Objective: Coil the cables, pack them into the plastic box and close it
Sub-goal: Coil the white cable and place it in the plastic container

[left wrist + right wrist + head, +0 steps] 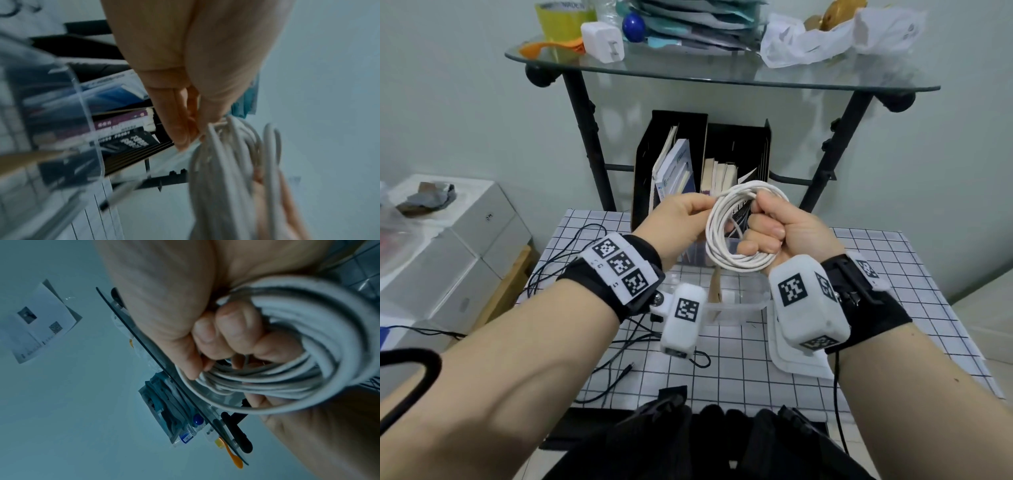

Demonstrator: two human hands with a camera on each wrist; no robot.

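Note:
A white cable (736,258) is wound into a round coil and held up above the table. My right hand (770,233) grips one side of the coil in a fist, fingers curled through the loops (287,369). My left hand (688,212) pinches the cable at the coil's upper left (226,146). The clear plastic box (726,301) stands open on the grid table below the hands. Its white lid (801,363) lies flat to the right, partly hidden by my right wrist. A thin black cable (599,387) lies loose on the table's left side.
A black file holder (688,161) with books stands behind the box under a glass shelf (722,78) on black legs. White boxes (448,246) are stacked at the left. Black fabric (705,442) lies at the table's near edge.

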